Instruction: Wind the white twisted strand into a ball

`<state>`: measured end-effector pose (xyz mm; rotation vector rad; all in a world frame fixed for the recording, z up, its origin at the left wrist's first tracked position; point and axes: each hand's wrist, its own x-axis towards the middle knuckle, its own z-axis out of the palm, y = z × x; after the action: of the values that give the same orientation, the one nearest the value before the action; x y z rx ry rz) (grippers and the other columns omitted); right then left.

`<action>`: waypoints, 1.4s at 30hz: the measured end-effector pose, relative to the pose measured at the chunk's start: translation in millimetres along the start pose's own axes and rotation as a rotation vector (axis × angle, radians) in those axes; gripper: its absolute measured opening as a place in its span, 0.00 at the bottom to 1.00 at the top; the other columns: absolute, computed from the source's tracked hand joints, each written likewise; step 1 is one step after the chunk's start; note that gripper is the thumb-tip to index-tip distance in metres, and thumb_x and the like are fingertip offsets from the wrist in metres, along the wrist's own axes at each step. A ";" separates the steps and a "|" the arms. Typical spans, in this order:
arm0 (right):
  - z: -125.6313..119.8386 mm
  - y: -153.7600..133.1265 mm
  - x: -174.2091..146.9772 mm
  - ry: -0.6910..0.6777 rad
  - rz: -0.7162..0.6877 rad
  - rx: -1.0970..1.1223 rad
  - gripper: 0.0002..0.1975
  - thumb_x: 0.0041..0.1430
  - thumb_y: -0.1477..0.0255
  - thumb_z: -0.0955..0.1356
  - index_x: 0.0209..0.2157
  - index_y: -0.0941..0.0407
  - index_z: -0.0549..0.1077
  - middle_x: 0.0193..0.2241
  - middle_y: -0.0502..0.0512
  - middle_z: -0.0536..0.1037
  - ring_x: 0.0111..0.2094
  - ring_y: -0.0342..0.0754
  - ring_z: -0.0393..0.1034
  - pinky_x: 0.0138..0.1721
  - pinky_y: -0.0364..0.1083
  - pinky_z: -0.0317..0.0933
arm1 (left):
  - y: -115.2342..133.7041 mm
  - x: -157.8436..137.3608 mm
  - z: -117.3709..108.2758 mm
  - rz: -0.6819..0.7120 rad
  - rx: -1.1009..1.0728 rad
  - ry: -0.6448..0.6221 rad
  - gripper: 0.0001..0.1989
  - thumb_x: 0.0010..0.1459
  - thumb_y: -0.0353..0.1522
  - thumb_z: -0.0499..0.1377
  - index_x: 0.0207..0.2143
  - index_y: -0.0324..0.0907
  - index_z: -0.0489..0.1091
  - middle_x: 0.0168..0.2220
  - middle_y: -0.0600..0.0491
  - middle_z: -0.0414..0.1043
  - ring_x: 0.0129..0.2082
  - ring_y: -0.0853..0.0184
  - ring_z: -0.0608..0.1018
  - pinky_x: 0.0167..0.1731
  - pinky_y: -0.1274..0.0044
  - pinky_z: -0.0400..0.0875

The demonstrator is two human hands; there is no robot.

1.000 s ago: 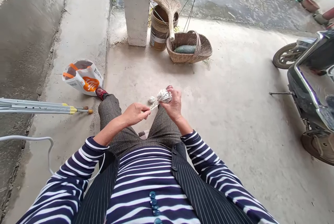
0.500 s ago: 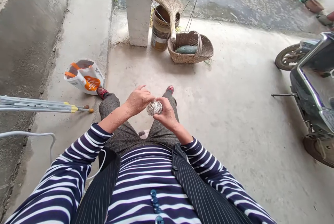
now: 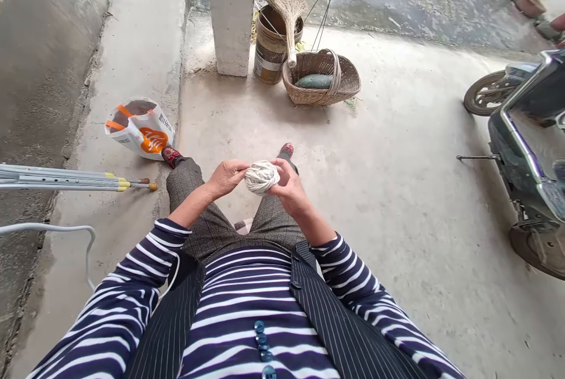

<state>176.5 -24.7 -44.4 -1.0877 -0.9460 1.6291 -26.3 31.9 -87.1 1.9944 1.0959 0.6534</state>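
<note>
- Gripping is done from both sides: a ball of white yarn is held up between the two hands, above the concrete floor and in front of the spread knees, nearer the right leg.
- The ball's right side is grasped by the right hand, whose fingers are curved around it, with the thumb set underneath.
- The ball's left edge is nipped by the left hand, its thumb and fingers pressed together – whether a single strand or the wound surface is caught cannot be told.
- The yarn is wound in overlapping turns, and the rounded shape is left largely uncovered by the fingers.
- Grey tweed trousers, a navy-and-white striped top and a dark pinstriped waistcoat are worn, with red patterned shoes on the feet.
- Just beside the left shoe, a white shopping bag with orange handles is stood upright.
- Farther left, metal crutches are seen with yellow bands and brown tips; a white cable is looped below them.
- Ahead, a dark green gourd is contained in a wicker basket; beside it, a straw broom is laid across a bucket, near a square pillar.
- At the right, a motor scooter is parked – well apart from the hands.
</note>
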 end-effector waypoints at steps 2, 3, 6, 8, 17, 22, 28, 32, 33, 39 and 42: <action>-1.6 -7.0 1.1 -0.005 0.018 0.053 0.37 0.34 0.71 0.78 0.50 0.50 0.68 0.45 0.52 0.78 0.44 0.51 0.74 0.43 0.48 0.71 | 0.3 -6.2 5.5 -0.041 -0.058 -0.007 0.17 0.64 0.37 0.54 0.29 0.40 0.79 0.31 0.51 0.80 0.33 0.65 0.79 0.37 0.79 0.70; -2.6 -10.3 1.8 -0.013 0.029 0.066 0.37 0.35 0.71 0.78 0.51 0.50 0.68 0.47 0.54 0.79 0.45 0.53 0.75 0.43 0.49 0.72 | 0.0 -8.9 8.7 -0.066 -0.080 -0.019 0.18 0.63 0.38 0.54 0.26 0.40 0.77 0.29 0.52 0.79 0.32 0.66 0.78 0.36 0.79 0.69; -7.9 -19.5 6.3 0.013 0.034 0.048 0.33 0.39 0.69 0.77 0.50 0.52 0.70 0.47 0.56 0.79 0.47 0.55 0.75 0.42 0.51 0.74 | -4.3 -16.0 17.5 -0.138 -0.123 -0.040 0.20 0.63 0.40 0.54 0.23 0.40 0.74 0.26 0.54 0.77 0.29 0.68 0.76 0.34 0.79 0.67; -14.0 -24.8 12.2 0.089 -0.023 0.009 0.31 0.40 0.68 0.77 0.49 0.52 0.70 0.47 0.55 0.79 0.47 0.55 0.75 0.42 0.51 0.74 | -9.3 -20.6 21.0 -0.175 -0.124 -0.046 0.19 0.62 0.41 0.55 0.22 0.40 0.74 0.25 0.55 0.76 0.28 0.68 0.75 0.33 0.79 0.67; -42.0 -4.1 54.2 0.454 -0.397 -0.721 0.28 0.43 0.69 0.78 0.47 0.52 0.69 0.47 0.57 0.72 0.45 0.53 0.70 0.49 0.53 0.69 | -4.5 -33.2 13.4 -0.068 0.053 -0.038 0.14 0.60 0.36 0.56 0.25 0.42 0.77 0.25 0.54 0.77 0.28 0.68 0.76 0.35 0.78 0.69; -32.8 29.9 54.4 0.296 -0.208 -1.109 0.26 0.45 0.74 0.75 0.49 0.54 0.72 0.50 0.61 0.68 0.45 0.56 0.69 0.44 0.54 0.69 | 17.4 -27.2 1.7 0.125 0.257 -0.024 0.11 0.61 0.31 0.58 0.29 0.44 0.79 0.23 0.56 0.76 0.24 0.70 0.72 0.54 0.70 0.70; -29.9 37.5 39.6 -0.049 -0.052 -0.793 0.27 0.36 0.78 0.75 0.44 0.52 0.76 0.40 0.50 0.70 0.39 0.49 0.69 0.43 0.49 0.67 | 13.6 -5.9 -18.5 0.210 0.370 -0.011 0.10 0.65 0.32 0.58 0.36 0.44 0.80 0.32 0.51 0.82 0.32 0.66 0.79 0.61 0.62 0.65; -32.9 27.6 33.2 -0.283 0.116 -0.350 0.28 0.35 0.78 0.76 0.44 0.54 0.75 0.34 0.47 0.73 0.34 0.45 0.68 0.38 0.44 0.63 | 5.7 5.3 -18.8 0.220 0.343 -0.035 0.10 0.66 0.32 0.57 0.40 0.44 0.80 0.36 0.51 0.83 0.35 0.65 0.80 0.61 0.63 0.65; -32.1 24.6 31.3 -0.308 0.136 -0.285 0.29 0.35 0.78 0.77 0.44 0.54 0.74 0.33 0.46 0.74 0.34 0.44 0.68 0.37 0.43 0.63 | 4.2 6.9 -17.3 0.214 0.329 -0.025 0.10 0.66 0.31 0.57 0.41 0.45 0.80 0.37 0.51 0.83 0.36 0.65 0.80 0.61 0.63 0.65; -17.1 11.6 17.8 -0.258 0.113 -0.032 0.31 0.33 0.78 0.80 0.42 0.53 0.72 0.36 0.46 0.76 0.37 0.43 0.69 0.38 0.40 0.63 | -4.3 3.7 -3.3 -0.013 0.192 0.053 0.14 0.65 0.36 0.56 0.35 0.41 0.81 0.31 0.49 0.80 0.34 0.63 0.79 0.44 0.73 0.72; -10.1 7.2 15.0 -0.202 0.083 0.023 0.34 0.31 0.77 0.81 0.43 0.52 0.70 0.39 0.47 0.77 0.38 0.45 0.71 0.38 0.42 0.66 | -6.6 -5.8 7.4 -0.113 0.042 0.059 0.14 0.62 0.35 0.56 0.35 0.41 0.81 0.35 0.49 0.82 0.37 0.62 0.80 0.39 0.76 0.71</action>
<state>181.5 -11.3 -57.6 -0.9703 -1.0207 1.8399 -27.1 26.4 -97.1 1.9428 1.2579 0.6383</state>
